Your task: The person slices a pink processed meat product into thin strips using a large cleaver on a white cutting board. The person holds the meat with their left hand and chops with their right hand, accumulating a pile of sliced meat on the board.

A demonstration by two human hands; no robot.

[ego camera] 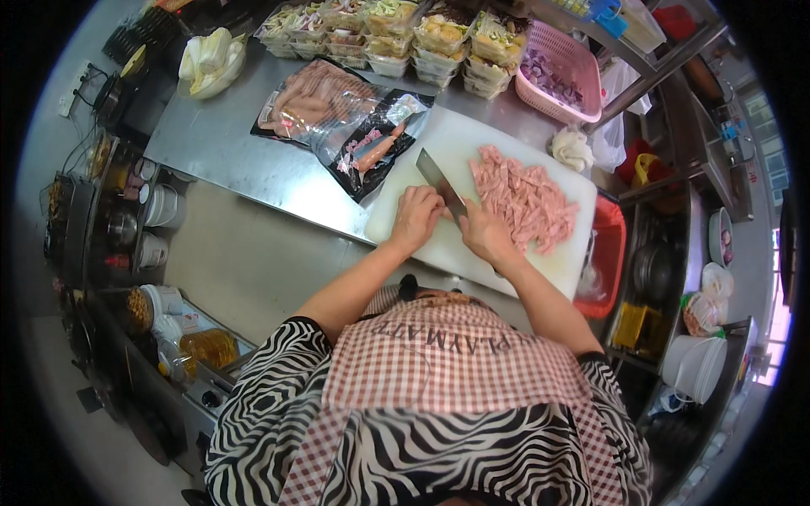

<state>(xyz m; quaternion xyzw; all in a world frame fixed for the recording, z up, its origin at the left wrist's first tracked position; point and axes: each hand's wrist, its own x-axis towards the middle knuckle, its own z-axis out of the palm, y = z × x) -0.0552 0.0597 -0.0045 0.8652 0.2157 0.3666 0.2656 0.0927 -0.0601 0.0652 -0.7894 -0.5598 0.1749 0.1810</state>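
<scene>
My right hand (486, 235) is closed around the handle of a kitchen knife (438, 178), whose broad blade points away from me over a white cutting board (436, 142). Beside the blade, my left hand (417, 215) rests on the board with its fingers curled; whatever lies under the fingertips is mostly hidden. To the right of the knife is a loose heap of pale pink meat strips (528, 202). A black and clear plastic package of sausages (323, 107) lies at the board's left, one corner over its edge.
Stacked clear containers of cut vegetables (386, 38) line the back. A pink basket (565, 69) holds purple pieces beside a white cloth (571, 149). A red bin (607, 259) stands right of the board, a bowl of cabbage (212, 63) at the far left. Metal shelving rises at right.
</scene>
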